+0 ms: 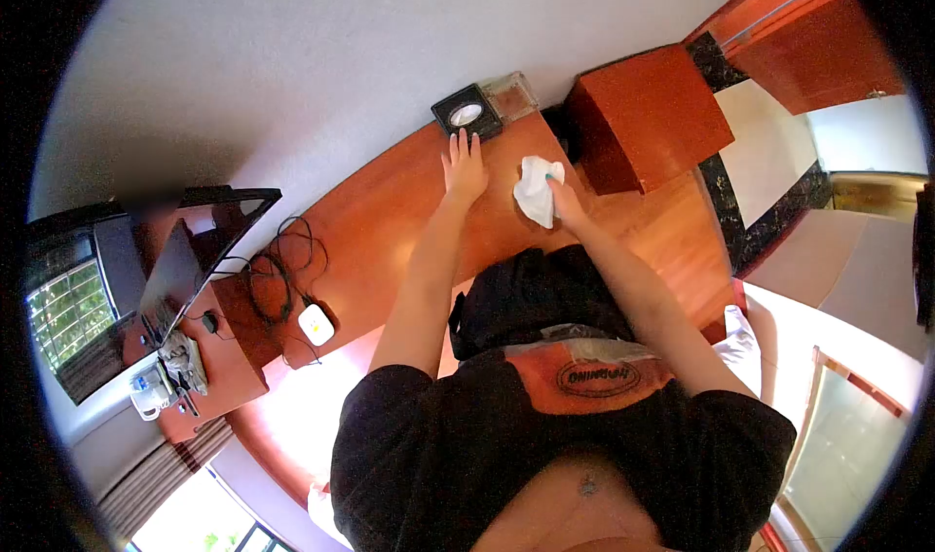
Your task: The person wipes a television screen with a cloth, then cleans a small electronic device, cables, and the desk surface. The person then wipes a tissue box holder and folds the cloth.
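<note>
My left hand (pixel 466 169) reaches over the wooden desk (pixel 370 226), fingers stretched out. Its fingertips are at the near edge of a black tissue box (pixel 450 110) with a white tissue showing in the oval opening; whether they press on it I cannot tell. My right hand (pixel 568 202) holds a crumpled white cloth or tissue (pixel 535 194) against the desktop, near the desk's right end. Against the wall, a clear plastic box (pixel 512 95) stands right beside the tissue box.
Black cables (pixel 282 270) and a white router-like device (pixel 316 325) lie on the desk's left part. A television (pixel 209 250) stands further left, with a white jug-like item (pixel 149 392) near it. A reddish wooden cabinet (pixel 651 114) is beyond the desk's right end.
</note>
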Demonstrator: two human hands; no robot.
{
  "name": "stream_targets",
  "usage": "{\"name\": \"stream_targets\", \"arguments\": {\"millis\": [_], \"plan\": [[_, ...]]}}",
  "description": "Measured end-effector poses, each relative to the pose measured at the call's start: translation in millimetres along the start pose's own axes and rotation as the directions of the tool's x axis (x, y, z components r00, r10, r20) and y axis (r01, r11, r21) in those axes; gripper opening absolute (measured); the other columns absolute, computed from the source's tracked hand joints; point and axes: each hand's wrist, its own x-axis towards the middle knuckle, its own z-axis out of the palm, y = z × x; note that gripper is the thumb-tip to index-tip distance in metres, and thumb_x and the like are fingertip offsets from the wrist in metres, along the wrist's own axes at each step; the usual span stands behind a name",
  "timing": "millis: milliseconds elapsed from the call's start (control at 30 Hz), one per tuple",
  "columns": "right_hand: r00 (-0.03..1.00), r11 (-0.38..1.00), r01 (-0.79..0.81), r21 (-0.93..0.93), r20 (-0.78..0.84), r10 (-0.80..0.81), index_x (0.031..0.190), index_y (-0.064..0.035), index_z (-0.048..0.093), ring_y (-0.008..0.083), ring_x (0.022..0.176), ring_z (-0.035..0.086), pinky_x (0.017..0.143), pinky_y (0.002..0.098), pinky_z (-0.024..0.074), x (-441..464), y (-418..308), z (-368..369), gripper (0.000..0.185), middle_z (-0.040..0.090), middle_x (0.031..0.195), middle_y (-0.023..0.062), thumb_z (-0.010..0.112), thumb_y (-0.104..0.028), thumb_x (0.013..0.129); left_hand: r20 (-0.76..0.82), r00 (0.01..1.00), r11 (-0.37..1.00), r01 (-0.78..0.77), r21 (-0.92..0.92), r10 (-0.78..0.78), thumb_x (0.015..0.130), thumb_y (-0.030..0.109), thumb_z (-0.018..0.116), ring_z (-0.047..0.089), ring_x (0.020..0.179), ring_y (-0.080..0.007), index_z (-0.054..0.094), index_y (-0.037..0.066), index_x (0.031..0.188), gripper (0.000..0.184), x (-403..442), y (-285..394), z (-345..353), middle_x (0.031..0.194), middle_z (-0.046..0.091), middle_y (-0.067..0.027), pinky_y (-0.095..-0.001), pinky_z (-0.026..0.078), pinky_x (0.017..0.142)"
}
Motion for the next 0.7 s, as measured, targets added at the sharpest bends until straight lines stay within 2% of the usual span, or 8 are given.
{"name": "stream_targets", "arguments": {"millis": [67, 167, 267, 367, 400, 500, 600, 700], "plan": [[0.990, 0.983, 0.139, -0.124, 0.046, -0.134, 0.122, 0.0045, 0.045, 0.0252, 0.098, 0.057, 0.089, 0.0337, 0.0412, 29, 28, -6, 0.045, 0.059, 0.108, 0.0128, 0.047, -0.027, 0.091, 0.049, 0.999, 0.997, 0.026, -0.075, -0.023, 0.077, 0.023, 0.058, 0.017, 0.135, -0.0315, 0.027, 0.008, 0.138, 0.070, -1, -2, 4, 0.148, 0.013, -0.0130, -0.0543, 0.027, 0.102], [0.995, 0.970, 0.095, -0.222, -0.006, -0.099, 0.126, 0.0037, 0.042, 0.0298, 0.109, 0.052, 0.093, 0.0364, 0.0392, 5, -15, 20, 0.048, 0.056, 0.115, 0.0180, 0.047, -0.026, 0.089, 0.087, 0.996, 0.997, 0.002, -0.081, 0.005, 0.078, 0.022, 0.058, 0.014, 0.136, -0.0308, 0.024, 0.009, 0.140, 0.072, -9, -5, 1, 0.149, 0.009, -0.0118, -0.0542, 0.026, 0.103], [0.936, 0.747, 0.318, -0.584, 0.069, -0.344, 0.130, 0.0030, 0.037, 0.0353, 0.119, 0.043, 0.098, 0.0381, 0.0355, 13, -28, 29, 0.052, 0.046, 0.126, 0.0229, 0.048, -0.024, 0.087, 0.124, 0.991, 0.999, -0.044, 0.001, 0.044, 0.078, 0.022, 0.059, 0.015, 0.136, -0.0298, 0.023, 0.009, 0.140, 0.073, -23, -11, 4, 0.149, 0.010, -0.0116, -0.0525, 0.026, 0.104], [0.782, 0.462, 0.531, -0.710, 0.201, -0.590, 0.132, 0.0012, 0.035, 0.0361, 0.121, 0.041, 0.098, 0.0375, 0.0352, 9, -45, 58, 0.053, 0.036, 0.135, 0.0219, 0.046, -0.026, 0.088, 0.157, 0.986, 0.998, -0.067, 0.011, 0.064, 0.078, 0.023, 0.060, 0.018, 0.136, -0.0294, 0.024, 0.011, 0.140, 0.073, -33, -16, -5, 0.149, 0.012, -0.0116, -0.0505, 0.026, 0.105], [0.782, 0.378, 0.536, -0.755, 0.274, -0.560, 0.132, 0.0003, 0.036, 0.0365, 0.122, 0.039, 0.099, 0.0384, 0.0345, 6, -55, 67, 0.053, 0.034, 0.137, 0.0212, 0.047, -0.026, 0.087, 0.163, 0.984, 0.998, -0.070, -0.003, 0.069, 0.078, 0.024, 0.060, 0.019, 0.135, -0.0294, 0.024, 0.011, 0.140, 0.073, -35, -17, -10, 0.149, 0.013, -0.0116, -0.0499, 0.026, 0.105], [0.776, 0.117, 0.548, -0.828, 0.452, -0.439, 0.131, -0.0014, 0.038, 0.0369, 0.126, 0.033, 0.101, 0.0413, 0.0318, 4, -67, 82, 0.054, 0.030, 0.140, 0.0191, 0.048, -0.027, 0.085, -0.080, 0.992, 0.987, 0.090, -0.136, -0.101, 0.079, 0.026, 0.061, 0.022, 0.134, -0.0300, 0.024, 0.012, 0.140, 0.073, -39, -24, 4, 0.148, 0.015, -0.0116, -0.0501, 0.028, 0.104], [0.769, -0.062, 0.553, -0.831, 0.538, -0.345, 0.131, -0.0007, 0.038, 0.0361, 0.128, 0.030, 0.104, 0.0438, 0.0278, 24, -58, 91, 0.054, 0.031, 0.140, 0.0180, 0.048, -0.027, 0.085, 0.111, 0.981, 0.920, 0.189, -0.343, -0.160, 0.079, 0.027, 0.061, 0.024, 0.134, -0.0304, 0.024, 0.011, 0.140, 0.073, -30, -32, 12, 0.148, 0.016, -0.0137, -0.0506, 0.030, 0.102], [0.757, -0.106, 0.569, -0.816, 0.570, -0.320, 0.131, 0.0002, 0.038, 0.0369, 0.129, 0.028, 0.105, 0.0452, 0.0244, 37, -54, 89, 0.053, 0.030, 0.140, 0.0184, 0.047, -0.027, 0.086, 0.195, 0.965, 0.966, 0.207, -0.154, -0.175, 0.078, 0.027, 0.063, 0.025, 0.133, -0.0294, 0.024, 0.009, 0.139, 0.075, -30, -29, -2, 0.147, 0.016, -0.0166, -0.0491, 0.032, 0.101]]}}
